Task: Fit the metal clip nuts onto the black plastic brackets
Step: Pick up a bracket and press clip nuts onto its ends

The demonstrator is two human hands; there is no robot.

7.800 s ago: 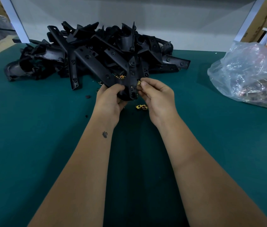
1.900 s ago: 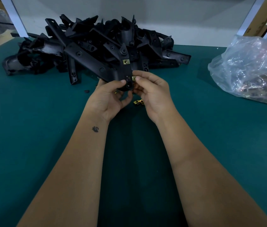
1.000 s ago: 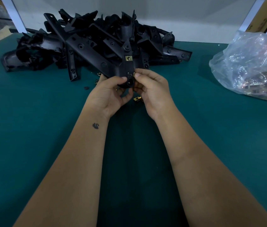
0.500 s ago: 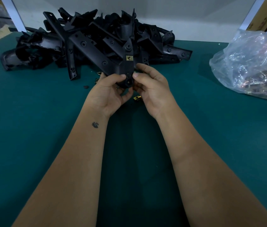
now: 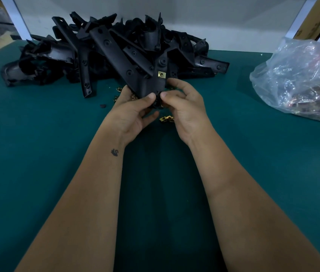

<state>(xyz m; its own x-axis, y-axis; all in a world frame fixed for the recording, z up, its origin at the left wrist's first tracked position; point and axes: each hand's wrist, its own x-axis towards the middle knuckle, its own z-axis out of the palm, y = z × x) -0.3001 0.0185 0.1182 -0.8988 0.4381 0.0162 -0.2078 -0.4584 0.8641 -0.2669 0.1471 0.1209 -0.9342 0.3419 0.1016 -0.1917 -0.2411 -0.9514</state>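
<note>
Gripping the near end of a black plastic bracket [image 5: 151, 83], both hands are seen raised a little above the green table [image 5: 37, 154], just in front of the pile of brackets [image 5: 104, 55] at the far side. The left hand [image 5: 129, 112] is curled round the bracket's near left edge with its thumb pressed on top, and the right hand [image 5: 186, 107] pinches the near right tip between thumb and fingers; whether a clip nut is trapped under that pinch cannot be told. One brass-coloured clip nut [image 5: 161, 74] is already seated on the bracket's upper arm. The bracket is judged to be stiff, light and not fragile, with moulded ribs and holes that give a sure hold, so it is best taken at the thick near hub, clear of the tabs that receive the nuts. The nuts are judged to be small, springy and somewhat slippery, best pinched by their flat faces and pushed on square. Loose clip nuts [image 5: 166, 119] lie on the table between the hands, and more [image 5: 119, 94] lie beside the left hand. A clear plastic bag [image 5: 300, 79], which appears to hold further metal parts, rests well apart at the far right.
</note>
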